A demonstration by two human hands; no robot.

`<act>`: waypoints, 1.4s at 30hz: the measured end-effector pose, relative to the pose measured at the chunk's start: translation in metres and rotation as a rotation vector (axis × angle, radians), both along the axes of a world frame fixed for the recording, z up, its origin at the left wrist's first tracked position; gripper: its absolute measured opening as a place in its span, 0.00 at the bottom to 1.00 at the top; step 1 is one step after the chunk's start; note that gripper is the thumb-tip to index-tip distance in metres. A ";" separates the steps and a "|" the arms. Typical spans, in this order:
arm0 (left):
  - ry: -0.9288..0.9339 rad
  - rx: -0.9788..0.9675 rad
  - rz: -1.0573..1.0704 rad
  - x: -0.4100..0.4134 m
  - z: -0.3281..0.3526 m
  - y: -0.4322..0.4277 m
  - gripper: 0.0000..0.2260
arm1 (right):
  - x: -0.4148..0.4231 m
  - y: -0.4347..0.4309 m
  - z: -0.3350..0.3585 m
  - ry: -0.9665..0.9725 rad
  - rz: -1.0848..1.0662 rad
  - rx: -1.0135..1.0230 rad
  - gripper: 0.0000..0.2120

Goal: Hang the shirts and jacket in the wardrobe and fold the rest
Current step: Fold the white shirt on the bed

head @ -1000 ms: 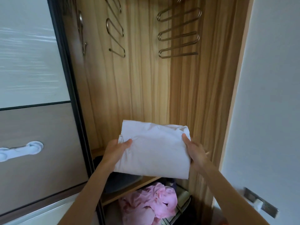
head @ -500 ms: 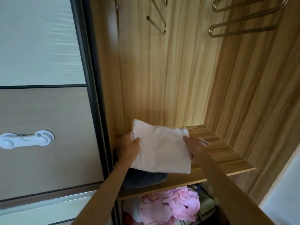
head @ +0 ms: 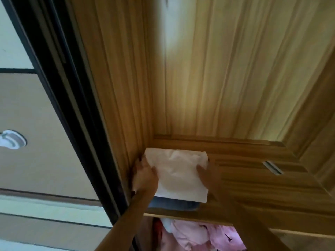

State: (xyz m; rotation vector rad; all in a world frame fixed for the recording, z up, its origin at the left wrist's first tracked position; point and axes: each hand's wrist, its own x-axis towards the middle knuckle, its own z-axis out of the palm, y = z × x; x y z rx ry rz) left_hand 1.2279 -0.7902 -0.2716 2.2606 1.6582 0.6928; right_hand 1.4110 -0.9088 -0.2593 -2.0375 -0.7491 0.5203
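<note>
Two hands on one folded white garment (head: 178, 175), lower centre of frame. The left hand (head: 145, 176) pinches its left edge, thumb on top. The right hand (head: 208, 175), blurred, pinches the right edge. The garment lies over dark blue fabric (head: 174, 204) on the wooden shelf (head: 253, 189).

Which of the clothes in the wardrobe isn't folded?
The pink garment, crumpled under the shelf; the white garment and the dark blue garment beneath it are folded.
</note>
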 end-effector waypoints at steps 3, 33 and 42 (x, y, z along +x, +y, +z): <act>0.139 0.232 -0.178 0.009 -0.015 -0.019 0.28 | -0.005 0.008 -0.010 -0.587 0.004 -0.087 0.30; 0.585 -0.058 -0.442 -0.001 -0.050 0.001 0.65 | 0.010 0.012 -0.076 -0.975 0.819 -0.097 0.52; 0.583 -0.109 -0.387 0.034 -0.053 0.020 0.65 | 0.034 0.033 -0.073 -0.899 0.764 -0.082 0.51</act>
